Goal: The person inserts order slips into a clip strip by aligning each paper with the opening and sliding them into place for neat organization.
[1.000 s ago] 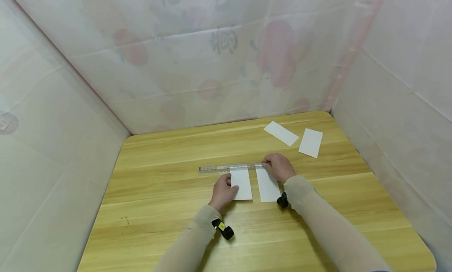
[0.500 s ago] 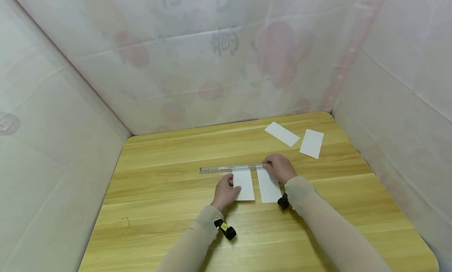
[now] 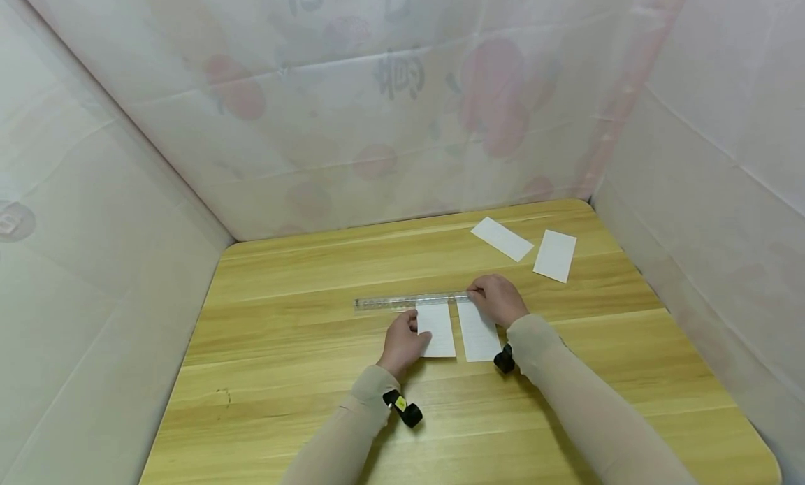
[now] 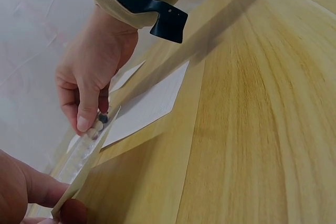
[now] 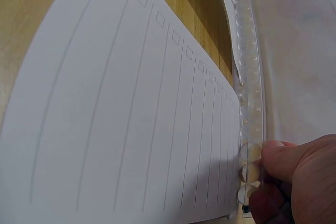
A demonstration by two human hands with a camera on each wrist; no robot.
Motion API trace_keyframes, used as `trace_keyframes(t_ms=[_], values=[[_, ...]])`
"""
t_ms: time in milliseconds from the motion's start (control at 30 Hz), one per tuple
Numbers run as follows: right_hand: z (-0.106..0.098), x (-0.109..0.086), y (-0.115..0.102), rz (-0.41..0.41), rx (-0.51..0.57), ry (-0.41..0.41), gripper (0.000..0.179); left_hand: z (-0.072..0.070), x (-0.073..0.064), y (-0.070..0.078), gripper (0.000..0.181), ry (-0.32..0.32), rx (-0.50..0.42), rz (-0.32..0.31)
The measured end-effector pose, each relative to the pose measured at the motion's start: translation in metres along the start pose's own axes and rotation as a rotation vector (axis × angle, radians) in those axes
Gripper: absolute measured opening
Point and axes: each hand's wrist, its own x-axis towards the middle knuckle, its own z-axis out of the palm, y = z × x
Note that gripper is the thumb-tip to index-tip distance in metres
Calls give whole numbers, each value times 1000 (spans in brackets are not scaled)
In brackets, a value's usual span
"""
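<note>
A long clear plastic strip [image 3: 383, 302] with a row of rounded shapes runs sideways across the table. My right hand [image 3: 499, 300] pinches its right end between thumb and fingers, as the right wrist view also shows. Under that hand, a lined sheet with small checkboxes [image 5: 115, 103] meets the strip along its upper edge. To the left, my left hand [image 3: 402, 342] pinches a second white sheet [image 3: 436, 335] by its left side, its top edge at the strip. In the left wrist view this held sheet [image 4: 84, 169] is tilted up off the wood. A narrow gap separates both sheets.
Two more white slips lie at the back right of the wooden table [image 3: 277, 373]: a slanted slip [image 3: 502, 239] and an upright slip [image 3: 555, 256]. Pale printed curtains [image 3: 377, 135] enclose the table's back and sides. Each wrist carries a black camera mount [image 3: 405, 409].
My left hand has moved slightly right with its sheet, narrowing the gap to the other sheet. The right hand stays on the strip's end.
</note>
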Motion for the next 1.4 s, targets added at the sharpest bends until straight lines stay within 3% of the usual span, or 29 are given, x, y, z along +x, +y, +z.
trace_keyframes(t_ms=[1400], values=[[-2, -1, -3, 28, 17, -10, 11, 9, 5, 2, 57, -10, 15, 21]])
